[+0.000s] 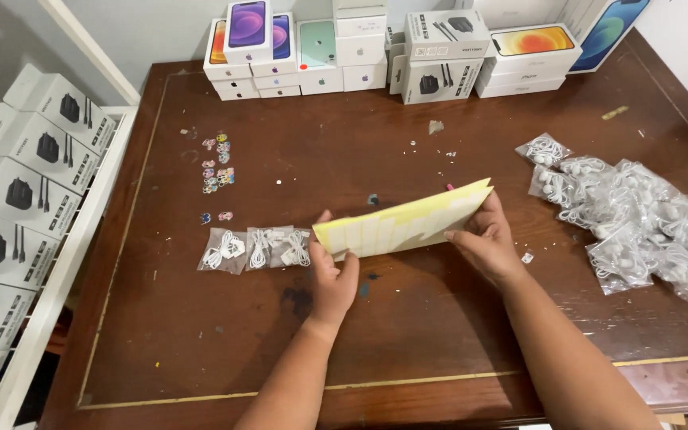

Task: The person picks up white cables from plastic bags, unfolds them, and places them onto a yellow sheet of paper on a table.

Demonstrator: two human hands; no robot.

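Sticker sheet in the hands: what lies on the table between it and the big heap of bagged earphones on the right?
In the head view, mostly bare brown table separates the yellow sticker sheet from the heap of bagged earphones; only a tiny white scrap lies there, beside the right hand.

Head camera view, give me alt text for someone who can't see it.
Two bare hands, left hand and right hand, hold a pale yellow sheet of stickers above a dark brown wooden table. Clear bags of white earphones lie right, stacked phone boxes behind.

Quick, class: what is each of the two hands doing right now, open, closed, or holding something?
Left hand: closed on the left end of the yellow sticker sheet.
Right hand: closed on the sheet's right end.
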